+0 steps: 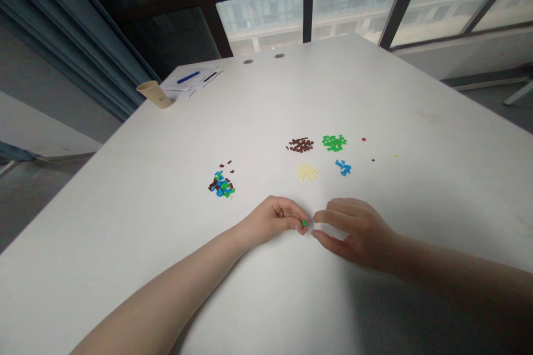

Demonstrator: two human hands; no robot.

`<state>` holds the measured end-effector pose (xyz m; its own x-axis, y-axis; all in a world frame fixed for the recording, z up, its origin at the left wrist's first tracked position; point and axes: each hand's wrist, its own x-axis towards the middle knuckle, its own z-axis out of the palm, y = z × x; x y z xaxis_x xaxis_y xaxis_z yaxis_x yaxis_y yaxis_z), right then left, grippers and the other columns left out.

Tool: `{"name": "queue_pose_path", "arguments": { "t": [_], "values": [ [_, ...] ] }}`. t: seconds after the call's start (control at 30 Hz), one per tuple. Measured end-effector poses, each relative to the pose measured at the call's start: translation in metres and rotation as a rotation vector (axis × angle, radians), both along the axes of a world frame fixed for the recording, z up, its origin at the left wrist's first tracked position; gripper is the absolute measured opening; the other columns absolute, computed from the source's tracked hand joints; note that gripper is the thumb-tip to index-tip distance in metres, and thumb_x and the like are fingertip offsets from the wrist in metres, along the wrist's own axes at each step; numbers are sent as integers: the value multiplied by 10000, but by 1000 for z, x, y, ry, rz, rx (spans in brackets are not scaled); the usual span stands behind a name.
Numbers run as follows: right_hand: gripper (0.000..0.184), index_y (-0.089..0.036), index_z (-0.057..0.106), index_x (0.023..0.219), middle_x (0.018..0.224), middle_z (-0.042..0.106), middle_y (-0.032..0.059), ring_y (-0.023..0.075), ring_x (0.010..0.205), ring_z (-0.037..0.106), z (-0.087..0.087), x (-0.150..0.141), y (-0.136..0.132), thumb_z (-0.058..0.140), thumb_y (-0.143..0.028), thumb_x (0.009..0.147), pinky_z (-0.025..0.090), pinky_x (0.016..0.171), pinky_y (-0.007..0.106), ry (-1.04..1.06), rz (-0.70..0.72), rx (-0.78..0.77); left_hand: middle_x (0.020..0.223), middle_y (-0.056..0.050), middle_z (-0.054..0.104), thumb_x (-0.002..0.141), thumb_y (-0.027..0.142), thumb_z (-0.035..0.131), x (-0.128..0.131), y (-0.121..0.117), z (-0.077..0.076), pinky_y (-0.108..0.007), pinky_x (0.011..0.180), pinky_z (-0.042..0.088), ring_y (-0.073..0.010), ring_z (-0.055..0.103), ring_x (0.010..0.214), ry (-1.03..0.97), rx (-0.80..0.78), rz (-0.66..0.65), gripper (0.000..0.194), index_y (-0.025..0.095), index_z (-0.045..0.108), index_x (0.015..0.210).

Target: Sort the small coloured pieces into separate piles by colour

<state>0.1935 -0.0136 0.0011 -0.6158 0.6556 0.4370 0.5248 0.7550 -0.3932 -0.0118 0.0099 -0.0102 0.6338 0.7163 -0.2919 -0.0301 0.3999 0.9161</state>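
Note:
Between the thumb and fingertips of my left hand is a small green building block. Just to its right hovers my right hand, thumb and forefinger apart, with nothing visible between them. Beyond my hands lie sorted piles of tiny blocks: brown blocks, green blocks, cream blocks and a smaller group of blue blocks. A mixed heap of blue, green and brown pieces sits further left, with a few brown ones loose behind it.
Single red, black and yellow pieces lie right of the piles. At the white table's far left edge stand a paper cup and papers with a blue pen. Windows rise behind the table.

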Motion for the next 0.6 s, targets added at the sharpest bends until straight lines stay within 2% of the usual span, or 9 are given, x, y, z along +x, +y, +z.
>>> {"name": "queue_pose_path", "arguments": {
  "t": [0.2, 0.4, 0.6],
  "values": [
    [126, -191, 577, 867, 614, 505, -14, 108, 568, 418, -3, -2, -2, 497, -266, 806, 278, 554, 242, 13, 52, -8, 630, 4, 635, 621, 262, 716, -1, -3, -1, -195, 604, 405, -75, 538, 577, -2, 12, -41, 179, 132, 650, 725],
    [152, -194, 591, 902, 609, 490, -18, 101, 557, 400, -4, -1, -2, 503, -283, 815, 270, 542, 240, 25, 91, -25, 599, 10, 616, 620, 266, 716, -1, -4, -2, -194, 581, 380, -76, 518, 560, 19, 3, -66, 177, 128, 645, 705],
    [141, -195, 602, 869, 591, 470, -23, 96, 545, 379, -4, -1, -2, 468, -223, 833, 259, 530, 233, 10, 95, -9, 644, -8, 644, 606, 297, 723, 0, -3, -6, -206, 608, 394, -86, 539, 589, 11, -19, -76, 204, 131, 659, 707]
  ]
}}
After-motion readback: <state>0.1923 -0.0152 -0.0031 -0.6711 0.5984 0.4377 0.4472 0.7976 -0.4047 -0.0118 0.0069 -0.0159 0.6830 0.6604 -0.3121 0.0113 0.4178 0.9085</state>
